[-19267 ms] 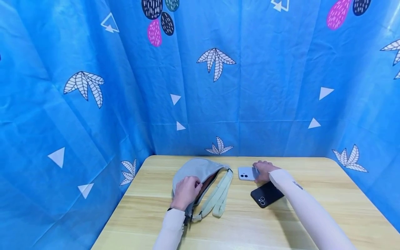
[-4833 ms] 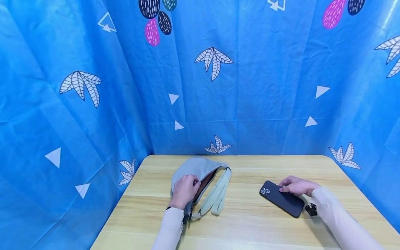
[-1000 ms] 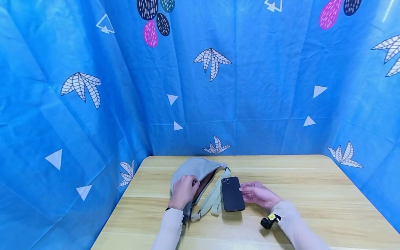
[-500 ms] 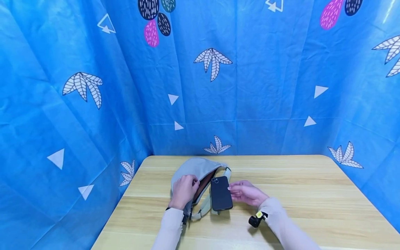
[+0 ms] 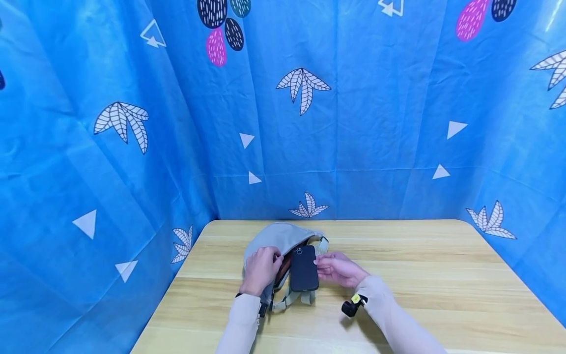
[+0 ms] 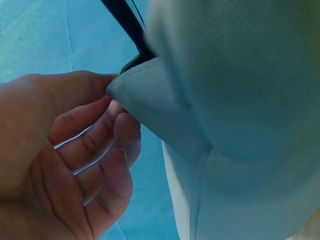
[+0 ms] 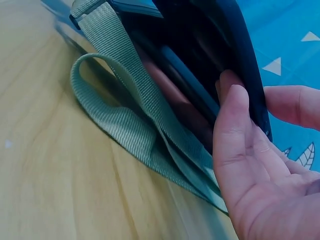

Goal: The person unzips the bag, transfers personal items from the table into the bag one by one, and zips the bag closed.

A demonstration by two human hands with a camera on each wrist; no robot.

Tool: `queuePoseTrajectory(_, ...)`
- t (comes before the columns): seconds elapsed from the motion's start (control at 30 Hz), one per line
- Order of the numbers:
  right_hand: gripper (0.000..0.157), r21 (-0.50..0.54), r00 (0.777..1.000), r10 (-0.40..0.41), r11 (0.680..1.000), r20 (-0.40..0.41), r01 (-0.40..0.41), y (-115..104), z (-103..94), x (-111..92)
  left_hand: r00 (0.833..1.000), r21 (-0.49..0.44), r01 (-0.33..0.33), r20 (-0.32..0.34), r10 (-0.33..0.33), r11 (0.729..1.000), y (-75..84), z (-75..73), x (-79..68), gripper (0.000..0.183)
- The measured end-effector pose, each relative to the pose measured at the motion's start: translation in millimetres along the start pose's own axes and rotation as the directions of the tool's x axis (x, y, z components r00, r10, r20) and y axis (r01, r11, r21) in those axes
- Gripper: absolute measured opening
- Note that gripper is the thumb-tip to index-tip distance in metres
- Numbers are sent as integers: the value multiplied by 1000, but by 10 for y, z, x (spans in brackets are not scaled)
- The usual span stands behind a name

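A light grey-green waist bag point(image 5: 282, 235) lies on the table with its opening facing right. My left hand point(image 5: 261, 269) pinches the edge of that opening; in the left wrist view, thumb and fingers hold a corner of the fabric point(image 6: 150, 95). Between thumb and fingers, my right hand point(image 5: 340, 270) grips a black phone point(image 5: 304, 270) by its right edge. The phone is held tilted in front of the bag's mouth, its camera side facing up. In the right wrist view, flat dark items with a bluish edge point(image 7: 187, 75) show inside the bag, partly hidden.
The bag's pale green strap point(image 7: 112, 117) lies folded in front of the opening, partly behind the phone. A small black device with a yellow part point(image 5: 351, 307) hangs at the right wrist. Blue patterned cloth point(image 5: 336, 123) encloses the wooden table point(image 5: 442, 285).
My right hand has picked up the black phone and carried it left to the bag's opening. The white phone, on the table earliest, is gone from there. My left hand stays on the bag.
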State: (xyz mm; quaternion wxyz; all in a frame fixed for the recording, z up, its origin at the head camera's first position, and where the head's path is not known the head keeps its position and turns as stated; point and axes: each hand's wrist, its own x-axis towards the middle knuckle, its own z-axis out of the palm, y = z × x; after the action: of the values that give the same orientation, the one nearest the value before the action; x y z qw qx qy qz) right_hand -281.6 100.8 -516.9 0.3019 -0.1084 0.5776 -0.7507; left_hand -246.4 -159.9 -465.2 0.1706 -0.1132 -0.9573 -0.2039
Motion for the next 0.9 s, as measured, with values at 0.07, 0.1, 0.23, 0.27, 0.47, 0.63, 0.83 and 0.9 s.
queuePoseTrajectory(0.07, 8, 6, 1000, 4, 1000, -20, -4, -3, 20, 38, 1000, 1, 0, -2, 0, 1000, 0, 1, 1, 10)
queuePoseTrajectory(0.1, 7, 11, 999, 7, 1000, -32, -7, -4, 29, 54, 1000, 1, 0, -4, 0, 1000, -1, 4, 1, 10)
queuePoseTrajectory(0.23, 6, 22, 999, 11, 1000, -51, -10, -3, 62, 109, 1000, 3, -7, -6, 7, 1000, 0, 2, -5, 11)
queuePoseTrajectory(0.27, 6, 24, 999, 9, 1000, -54, -7, -3, 70, 119, 1000, 3, -9, -9, 9, 1000, -2, 2, -6, 11)
queuePoseTrajectory(0.47, 5, 45, 996, -3, 999, -87, 7, -4, 138, 195, 1000, -3, -5, -2, 5, 1000, -3, 1, -9, 9)
queuePoseTrajectory(0.63, 6, 45, 990, -17, 999, -140, 23, 1, 191, 272, 1000, -10, 2, 7, -2, 1000, -6, 9, 3, 11)
queuePoseTrajectory(0.83, 5, 46, 982, -30, 998, -187, 39, 8, 251, 353, 1000, -5, 2, 6, -2, 1000, -4, 20, 12, 10)
queuePoseTrajectory(0.9, 6, 45, 979, -39, 998, -201, 49, 7, 273, 374, 1000, -4, 1, 7, -1, 1000, -2, 26, 14, 10)
